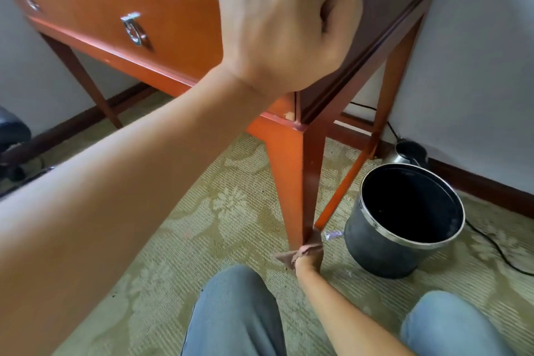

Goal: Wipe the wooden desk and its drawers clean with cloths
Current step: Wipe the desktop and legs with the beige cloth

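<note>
**At the desk's near right corner, both of my hands were gripping**

At the foot of the near right leg [294,182], my right hand [310,254] pinched a pinkish cloth [289,257] against the wood. My left hand [284,26] curled over the top corner of the wooden desk [173,29]. A black bin [404,220] stood just beside the leg.

Soft, even daylight; glare on the drawer front [115,26]; the near left hand [283,29] blurs; wide-angle edges bend.
</note>
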`<state>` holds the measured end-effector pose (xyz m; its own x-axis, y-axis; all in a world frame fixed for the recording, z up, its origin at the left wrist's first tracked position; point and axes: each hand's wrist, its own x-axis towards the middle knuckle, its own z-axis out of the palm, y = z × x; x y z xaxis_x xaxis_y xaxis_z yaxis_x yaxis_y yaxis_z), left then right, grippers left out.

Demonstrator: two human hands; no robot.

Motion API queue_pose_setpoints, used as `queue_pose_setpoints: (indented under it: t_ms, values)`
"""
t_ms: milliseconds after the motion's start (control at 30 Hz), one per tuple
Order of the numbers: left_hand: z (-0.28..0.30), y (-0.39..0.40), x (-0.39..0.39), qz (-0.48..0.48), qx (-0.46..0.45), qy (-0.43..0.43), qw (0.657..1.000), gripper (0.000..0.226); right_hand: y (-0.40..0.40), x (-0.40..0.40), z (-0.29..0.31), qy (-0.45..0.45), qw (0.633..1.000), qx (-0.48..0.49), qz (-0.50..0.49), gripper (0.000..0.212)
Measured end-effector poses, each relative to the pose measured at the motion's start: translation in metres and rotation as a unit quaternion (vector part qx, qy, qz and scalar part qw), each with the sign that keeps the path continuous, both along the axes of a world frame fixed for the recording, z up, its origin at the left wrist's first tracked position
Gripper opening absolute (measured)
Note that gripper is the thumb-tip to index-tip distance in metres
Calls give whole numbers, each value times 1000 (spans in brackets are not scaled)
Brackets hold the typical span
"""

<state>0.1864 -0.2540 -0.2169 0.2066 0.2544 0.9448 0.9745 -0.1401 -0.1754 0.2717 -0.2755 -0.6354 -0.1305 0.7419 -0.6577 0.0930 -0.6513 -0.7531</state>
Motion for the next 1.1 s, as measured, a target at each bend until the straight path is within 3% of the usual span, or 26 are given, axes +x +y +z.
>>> queue_pose_setpoints:
  t_ms: [67, 133, 233, 367, 467, 567, 633, 667, 700, 733, 800, 833, 867, 933, 1033, 1100]
  values:
    - [2, 1, 3, -9, 1, -11, 1000, 24, 3, 0, 9, 43, 997, -23, -56, 20]
    - [1, 1, 4, -4, 4, -19, 1000, 24, -4, 2, 49, 53, 998, 13, -42, 1]
    - [0, 0, 5, 7, -3, -21, 1000, 24, -11, 5, 133, 52, 985, 150, -62, 39]
    - [-2, 1, 3, 28, -1, -17, 999, 22, -5, -16, 220, 92, 905, 390, -144, 26]
    - [-1, 1, 1, 25, 0, -19, 999, 22, -6, -20, 212, 70, 846, 489, -199, 27]
    - [1, 1, 3, 21, 6, -13, 1000, 23, -13, -11, 122, -14, 910, 407, -79, 38]
    - [1, 1, 4, 8, 4, -12, 1000, 25, -25, -4, 62, 12, 969, 247, -13, 23]
    - [1, 1, 4, 5, 4, -14, 1000, 26, -30, -1, 33, 13, 981, 195, 2, 11]
    - [1, 1, 4, 4, 7, -14, 1000, 26, -33, 2, 14, -2, 985, 172, 14, 14]
    - [1, 1, 3, 3, 11, -12, 1000, 26, -33, 4, 4, 12, 990, 139, 13, 22]
    - [2, 1, 3, 3, 14, -8, 1000, 28, -19, 9, 18, 24, 993, 118, -12, 81]
    - [1, 1, 4, 4, 13, -10, 1000, 28, -16, 9, 40, 73, 991, 115, -18, 87]
    - [1, 1, 6, 3, 14, -13, 1000, 28, -16, 6, 78, 111, 982, 153, -19, 75]
    - [2, 0, 7, 6, 14, -17, 1000, 27, -24, 9, 145, 137, 938, 318, 15, 32]
    - [2, -1, 6, 15, 6, -11, 1000, 28, -31, 12, 200, 82, 801, 592, 23, 33]
    - [3, 0, 6, 16, -2, -10, 1000, 29, -26, 13, 215, 19, 691, 722, 22, 49]
